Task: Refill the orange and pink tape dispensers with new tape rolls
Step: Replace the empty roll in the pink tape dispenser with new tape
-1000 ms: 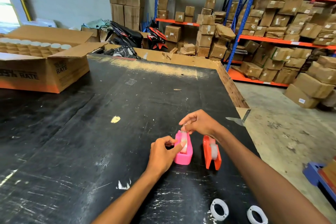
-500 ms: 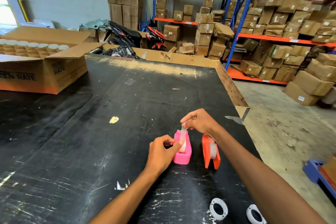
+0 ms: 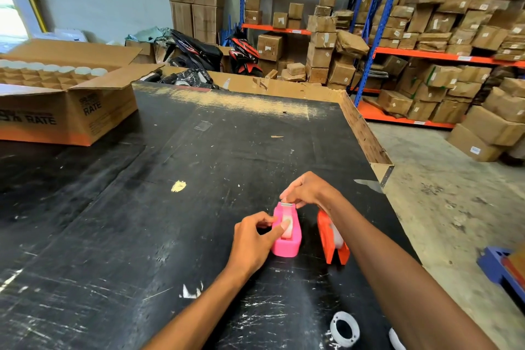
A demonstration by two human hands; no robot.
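The pink tape dispenser (image 3: 287, 236) stands on the black table (image 3: 142, 221) with a clear tape roll seated in it. My left hand (image 3: 252, 241) grips its left side, thumb pressing on the roll. My right hand (image 3: 306, 190) pinches the tape's free end at the dispenser's metal cutter at the far end. Just to the right stands the orange dispenser (image 3: 331, 239), also holding a roll, partly hidden by my right forearm. An empty white tape core (image 3: 344, 328) lies near the table's front edge, and a second one (image 3: 396, 339) is mostly hidden under my right arm.
An open cardboard box (image 3: 71, 111) holding several white rolls sits at the table's far left. The table's right edge (image 3: 369, 139) drops to a concrete floor. Shelving racks (image 3: 426, 37) with cartons and parked motorbikes (image 3: 204, 51) stand beyond the table.
My right hand drew the tape end from above the roll forward and down to the cutter blade. My left hand stayed on the pink dispenser.
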